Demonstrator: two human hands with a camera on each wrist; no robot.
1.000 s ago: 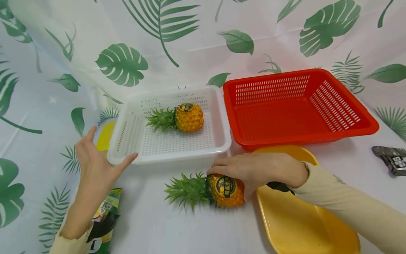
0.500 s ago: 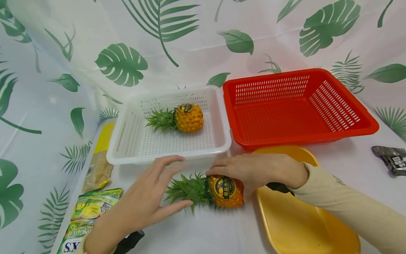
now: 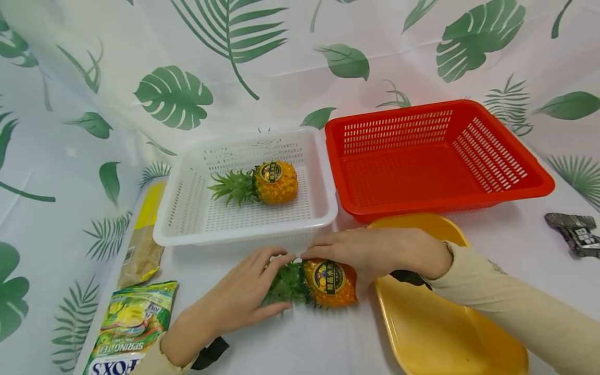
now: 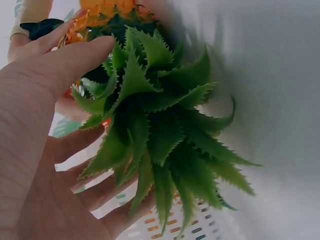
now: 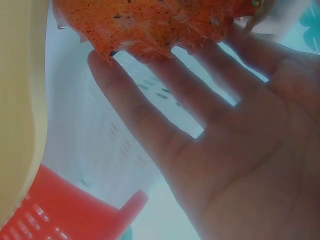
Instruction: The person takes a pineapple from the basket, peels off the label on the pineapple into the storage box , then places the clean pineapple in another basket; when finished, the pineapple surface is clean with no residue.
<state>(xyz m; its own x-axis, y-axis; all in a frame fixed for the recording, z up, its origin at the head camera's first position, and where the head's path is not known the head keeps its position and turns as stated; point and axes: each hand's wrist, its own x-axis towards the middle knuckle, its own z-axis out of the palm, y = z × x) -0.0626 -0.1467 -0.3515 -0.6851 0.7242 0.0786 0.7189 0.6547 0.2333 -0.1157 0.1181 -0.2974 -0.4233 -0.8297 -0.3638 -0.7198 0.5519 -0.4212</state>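
Observation:
A small pineapple (image 3: 332, 284) with a black round label lies on its side on the white cloth, leafy crown (image 4: 165, 115) to the left. My right hand (image 3: 375, 255) holds the fruit's body from its far side; in the right wrist view, the fingertips touch its orange skin (image 5: 130, 22). My left hand (image 3: 239, 297) is at the crown, thumb on the near side and fingers on the far side. The left wrist view has those fingers spread behind the leaves, loosely around them. Another pineapple (image 3: 276, 182) lies inside the white perforated basket (image 3: 244, 233).
A red perforated basket (image 3: 450, 200) stands to the right of the white one. In front of it is a yellow tray (image 3: 440, 323), partly under my right forearm. Two packets, one green (image 3: 133, 317) and one yellow-and-brown (image 3: 142, 245), lie left. A dark packet (image 3: 576, 234) lies far right.
My left hand has moved right from beside the white basket's left edge, down to the crown of the near pineapple. The right hand has stayed on the fruit.

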